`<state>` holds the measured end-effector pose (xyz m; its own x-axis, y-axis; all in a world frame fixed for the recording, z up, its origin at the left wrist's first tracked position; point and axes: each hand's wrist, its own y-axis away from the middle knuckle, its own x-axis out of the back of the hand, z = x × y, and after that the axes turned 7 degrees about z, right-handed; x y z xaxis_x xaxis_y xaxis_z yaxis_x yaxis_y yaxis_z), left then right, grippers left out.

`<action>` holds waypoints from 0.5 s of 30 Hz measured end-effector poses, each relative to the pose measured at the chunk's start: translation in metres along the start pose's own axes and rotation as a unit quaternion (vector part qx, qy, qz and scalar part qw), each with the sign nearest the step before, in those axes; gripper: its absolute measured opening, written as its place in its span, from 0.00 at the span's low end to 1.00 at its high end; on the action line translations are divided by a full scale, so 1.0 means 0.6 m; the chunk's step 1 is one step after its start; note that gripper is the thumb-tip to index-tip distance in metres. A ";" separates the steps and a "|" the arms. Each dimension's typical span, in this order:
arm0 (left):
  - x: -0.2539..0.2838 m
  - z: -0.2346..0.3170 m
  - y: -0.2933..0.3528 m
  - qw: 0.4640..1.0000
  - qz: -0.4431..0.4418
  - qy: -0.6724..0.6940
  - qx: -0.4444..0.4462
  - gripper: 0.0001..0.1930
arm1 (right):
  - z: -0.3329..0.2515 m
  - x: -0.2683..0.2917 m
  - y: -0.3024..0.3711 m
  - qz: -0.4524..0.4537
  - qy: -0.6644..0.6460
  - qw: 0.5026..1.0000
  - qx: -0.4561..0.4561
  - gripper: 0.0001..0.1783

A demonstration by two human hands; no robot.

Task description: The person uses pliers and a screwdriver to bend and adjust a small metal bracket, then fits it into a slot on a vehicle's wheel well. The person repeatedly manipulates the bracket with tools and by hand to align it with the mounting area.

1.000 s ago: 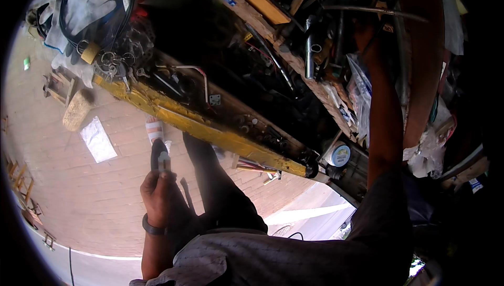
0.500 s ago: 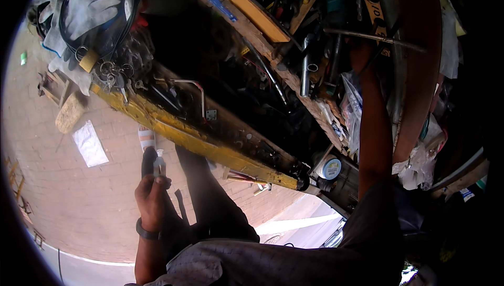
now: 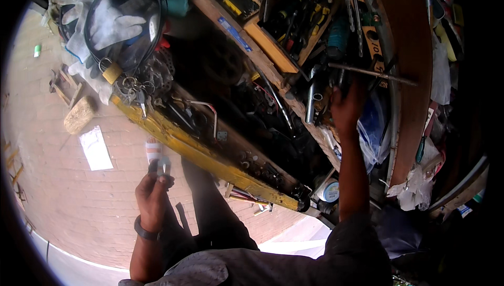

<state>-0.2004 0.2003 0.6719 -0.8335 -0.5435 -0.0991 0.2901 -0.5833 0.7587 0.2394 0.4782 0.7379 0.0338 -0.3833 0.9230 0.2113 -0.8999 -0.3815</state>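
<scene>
Reach on one side, pinch on the other

The step in hand looks like picking something out of the crowded tools while a small part is kept ready. The left hand [image 3: 151, 189] pinches a small pale piece [image 3: 161, 166] between thumb and fingers, its rounded end pointing up, out over the brick floor [image 3: 47, 181] and clear of the yellow beam [image 3: 205, 155] that edges the near side. What the piece is, I cannot tell.

The right hand [image 3: 347, 108] is stretched into the far compartment, beyond the wooden divider [image 3: 270, 71]. Its fingertips are at or just beside a dark handle [image 3: 342, 80]; shadow hides whether they have closed on it, so I cannot say if that hand is gripping or only touching. A thin metal rod [image 3: 373, 73] lies crosswise there, a silver tube [image 3: 311, 97] stands just to the left, and a plastic bag with blue in it [image 3: 374, 128] sits to the right of the wrist. Farther up is a teal tool [image 3: 337, 36].

As I judge it, the next move calls for a sure hold on one item and a lift that does not drag the rod or snag the bag. Meanwhile the left pinch should stay steady: so slight a piece could easily drop to the bricks.
</scene>
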 end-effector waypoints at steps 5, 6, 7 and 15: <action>-0.013 0.031 0.008 0.999 0.007 0.018 -0.036 0.08 | -0.110 0.014 0.094 -0.032 -0.079 0.996 -0.023 0.30; -0.018 0.041 0.005 0.999 0.001 0.023 -0.048 0.08 | -0.135 0.026 0.104 -0.030 -0.103 0.994 -0.022 0.29; -0.022 0.046 0.006 0.998 0.002 0.031 -0.059 0.08 | -0.151 0.032 0.111 -0.047 -0.129 0.990 -0.038 0.29; -0.050 0.099 -0.048 0.994 -0.022 0.001 -0.104 0.08 | -0.272 -0.024 -0.059 -0.043 -0.372 0.920 -0.114 0.30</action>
<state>-0.2115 0.2695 0.6915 -0.8468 -0.5154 -0.1312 0.3437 -0.7187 0.6044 0.0717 0.4817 0.7298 0.7040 -0.1355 0.6971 0.0375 -0.9731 -0.2271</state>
